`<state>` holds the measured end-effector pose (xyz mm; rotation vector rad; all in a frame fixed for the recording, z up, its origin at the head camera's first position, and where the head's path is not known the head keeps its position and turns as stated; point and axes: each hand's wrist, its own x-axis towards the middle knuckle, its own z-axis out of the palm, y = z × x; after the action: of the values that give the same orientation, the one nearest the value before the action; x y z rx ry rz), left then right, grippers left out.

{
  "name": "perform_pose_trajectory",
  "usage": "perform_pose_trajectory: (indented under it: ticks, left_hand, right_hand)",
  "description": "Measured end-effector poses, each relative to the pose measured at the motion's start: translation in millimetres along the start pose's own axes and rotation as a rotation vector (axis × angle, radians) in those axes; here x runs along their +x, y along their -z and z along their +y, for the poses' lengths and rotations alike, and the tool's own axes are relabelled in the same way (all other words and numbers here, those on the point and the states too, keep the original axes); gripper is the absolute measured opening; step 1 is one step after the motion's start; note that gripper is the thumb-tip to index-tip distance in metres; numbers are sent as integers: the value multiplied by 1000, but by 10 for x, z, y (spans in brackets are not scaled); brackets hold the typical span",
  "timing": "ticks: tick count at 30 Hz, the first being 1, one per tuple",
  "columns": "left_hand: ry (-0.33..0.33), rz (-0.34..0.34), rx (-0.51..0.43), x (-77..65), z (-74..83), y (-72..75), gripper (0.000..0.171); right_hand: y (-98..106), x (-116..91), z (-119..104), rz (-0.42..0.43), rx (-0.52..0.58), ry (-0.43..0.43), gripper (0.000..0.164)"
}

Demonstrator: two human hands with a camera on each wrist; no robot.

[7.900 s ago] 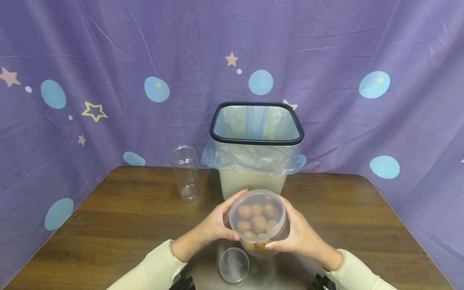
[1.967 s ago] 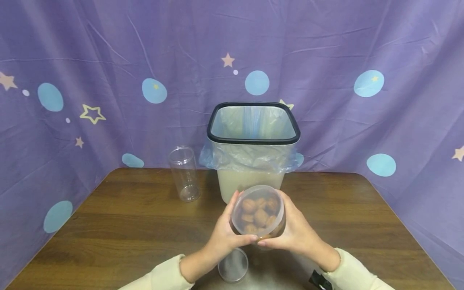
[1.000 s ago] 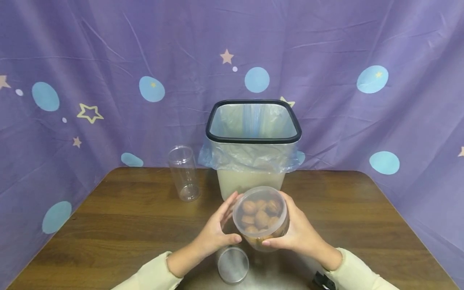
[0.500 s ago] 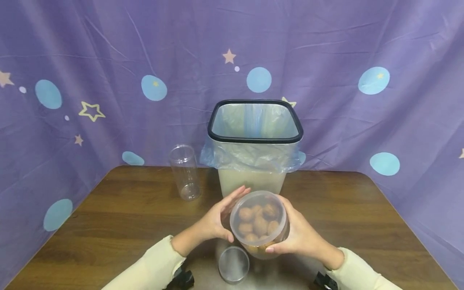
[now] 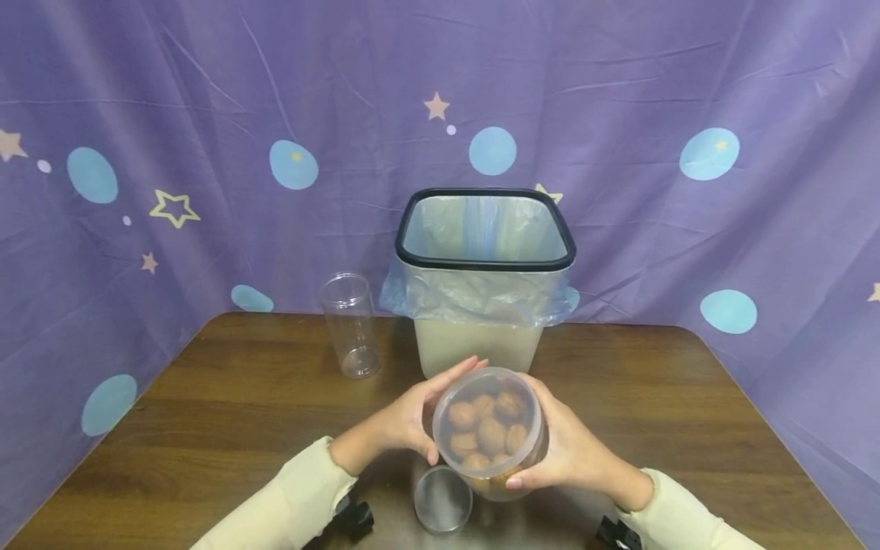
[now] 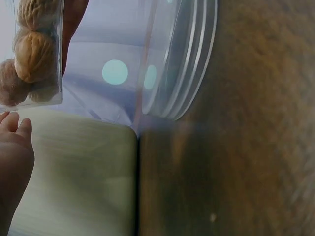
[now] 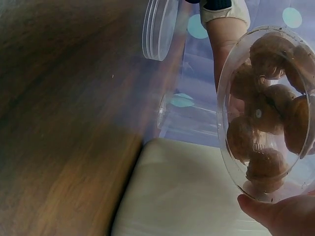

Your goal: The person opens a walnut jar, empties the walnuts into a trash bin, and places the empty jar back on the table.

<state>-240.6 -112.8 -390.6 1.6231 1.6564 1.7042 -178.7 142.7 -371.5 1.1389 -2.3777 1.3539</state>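
Observation:
A clear jar of walnuts (image 5: 507, 491) with a translucent lid (image 5: 490, 371) is held tilted off the table, lid toward me. My right hand (image 5: 571, 447) grips its right side, thumb at the front; in the right wrist view the right thumb (image 7: 280, 214) lies at the edge of the jar's base. My left hand (image 5: 412, 420) is spread beside the jar, its fingers reaching behind and its thumb standing off at the left. In the left wrist view, left fingertips (image 6: 15, 125) show just below the jar. Under the jar, a small round clear lid (image 5: 443, 500) lies on the table.
A cream bin (image 5: 474, 347) with a black rim and bluish liner stands right behind the hands. To its left is an upright clear plastic jar (image 5: 352, 328). The wooden table (image 5: 227, 428) extends on both sides, with a purple curtain (image 5: 330, 114) around it.
The left hand held the jar 2 seconds ago, then let go. In the last half second its fingers shift slightly right behind the jar, which comes slightly lower and toward me in the right hand.

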Motion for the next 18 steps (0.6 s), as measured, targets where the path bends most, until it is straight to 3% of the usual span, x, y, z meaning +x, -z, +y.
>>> perform_pose_trajectory:
  ticks: [7,18]
  left_hand:
    - [6,-12,-22,-1,-1,5,123]
    - [9,-17,16,-19,4,-1,122]
  right_hand:
    - [-1,15,-7,-9,5,5,111]
    - [-8,13,0,-18,6,20,110]
